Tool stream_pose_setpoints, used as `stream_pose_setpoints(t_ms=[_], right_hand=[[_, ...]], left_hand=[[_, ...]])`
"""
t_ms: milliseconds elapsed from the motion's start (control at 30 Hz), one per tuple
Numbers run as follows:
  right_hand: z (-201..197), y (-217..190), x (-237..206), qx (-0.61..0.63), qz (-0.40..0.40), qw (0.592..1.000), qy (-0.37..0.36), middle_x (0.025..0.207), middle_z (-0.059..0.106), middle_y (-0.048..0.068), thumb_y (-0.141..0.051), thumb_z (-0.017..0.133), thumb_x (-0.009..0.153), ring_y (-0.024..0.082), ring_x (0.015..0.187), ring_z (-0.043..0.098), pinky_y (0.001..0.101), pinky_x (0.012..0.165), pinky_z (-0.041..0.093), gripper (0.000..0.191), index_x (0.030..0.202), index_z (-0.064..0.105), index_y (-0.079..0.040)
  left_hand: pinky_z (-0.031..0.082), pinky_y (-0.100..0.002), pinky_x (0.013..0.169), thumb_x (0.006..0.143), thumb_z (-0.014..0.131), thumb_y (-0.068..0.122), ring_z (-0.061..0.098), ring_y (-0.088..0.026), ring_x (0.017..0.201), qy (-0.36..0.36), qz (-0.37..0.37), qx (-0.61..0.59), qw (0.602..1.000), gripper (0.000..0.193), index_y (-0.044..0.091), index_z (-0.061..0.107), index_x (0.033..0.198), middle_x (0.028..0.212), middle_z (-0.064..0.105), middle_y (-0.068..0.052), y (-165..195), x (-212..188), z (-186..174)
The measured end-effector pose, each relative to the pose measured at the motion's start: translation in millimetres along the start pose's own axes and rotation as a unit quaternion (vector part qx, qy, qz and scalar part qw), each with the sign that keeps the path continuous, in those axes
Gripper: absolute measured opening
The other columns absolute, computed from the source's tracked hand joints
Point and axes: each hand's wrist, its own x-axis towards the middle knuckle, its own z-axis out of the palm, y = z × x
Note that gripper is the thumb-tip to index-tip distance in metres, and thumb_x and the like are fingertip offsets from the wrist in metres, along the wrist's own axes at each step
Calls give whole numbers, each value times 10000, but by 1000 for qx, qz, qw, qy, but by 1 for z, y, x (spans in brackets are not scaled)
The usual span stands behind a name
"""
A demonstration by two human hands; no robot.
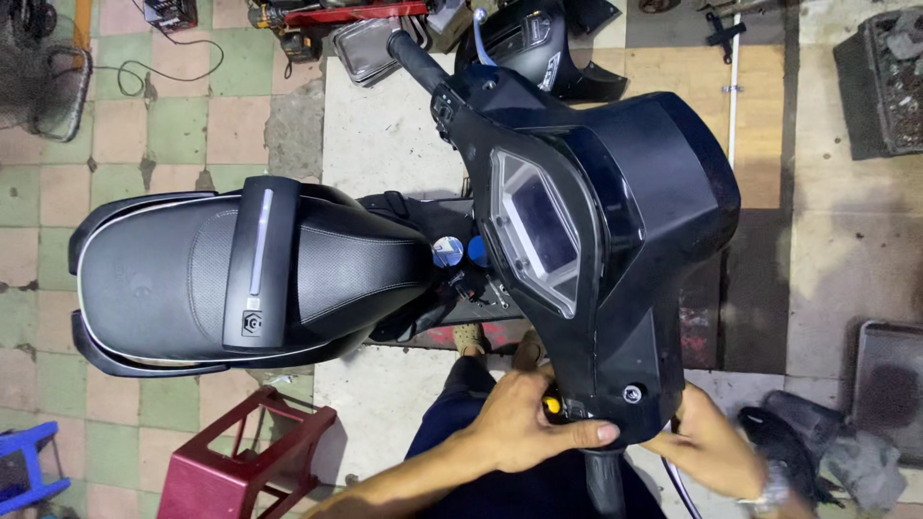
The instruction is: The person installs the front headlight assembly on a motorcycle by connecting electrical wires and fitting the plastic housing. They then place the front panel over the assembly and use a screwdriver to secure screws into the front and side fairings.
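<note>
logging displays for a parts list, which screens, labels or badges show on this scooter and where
Instrument screen: dark, unlit angular panel with a pale clear bezel, set in the black handlebar cover, above the left hand.
Small pale hexagonal badge: at the near end of the black plastic panel laid across the seat.
Two round blue caps: between seat and handlebar.

Dim, flat overhead light, soft shadows under the black vinyl scooter seat (240, 269), mild glare on the glossy black plastic handlebar cowl (663, 173), slight wide-angle bending at edges, focus sharp throughout.
</note>
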Motion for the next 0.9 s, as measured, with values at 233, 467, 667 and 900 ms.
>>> stream_pose_setpoints(t_ms=[233, 467, 667, 900], right_hand=[[-67, -162, 7, -258, 154, 916, 266, 974, 760, 170, -350, 753, 878, 311, 886, 763, 436, 813, 648, 464, 1178, 721, 3], [-10, -323, 251, -563, 59, 822, 63, 1422, 541, 354, -745, 814, 623, 401, 1296, 606, 392, 1086, 495, 1380, 1531, 265, 138], [3, -311, 328, -599, 120, 790, 41, 1380, 582, 308, -773, 863, 427, 386, 1242, 641, 391, 1056, 511, 1447, 1445, 399, 144], [3, -303, 303, -632, 31, 773, 54, 1296, 589, 327, -705, 871, 554, 428, 1207, 613, 443, 1035, 504, 1216, 1359, 467, 113]], left_hand=[[505, -404, 1007, 806, 758, 658, 666, -345, 1131, -115, -9, -51, 992, 1007, -77, 493, 1441, 1238, 680, -250, -25, 8, -17], [429, -286, 878, 915, 452, 754, 592, -124, 1024, 92, -176, -377, 905, 779, 83, 653, 1255, 1154, 673, -48, -138, 123, -123], [451, -287, 654, 928, 529, 631, 611, -133, 816, 75, -45, -643, 761, 569, 144, 660, 1191, 1025, 694, -24, -159, 210, -181], [351, -237, 502, 950, 711, 500, 549, -104, 614, 135, -65, -634, 758, 429, 77, 692, 1023, 827, 675, -16, -142, 209, -173]])
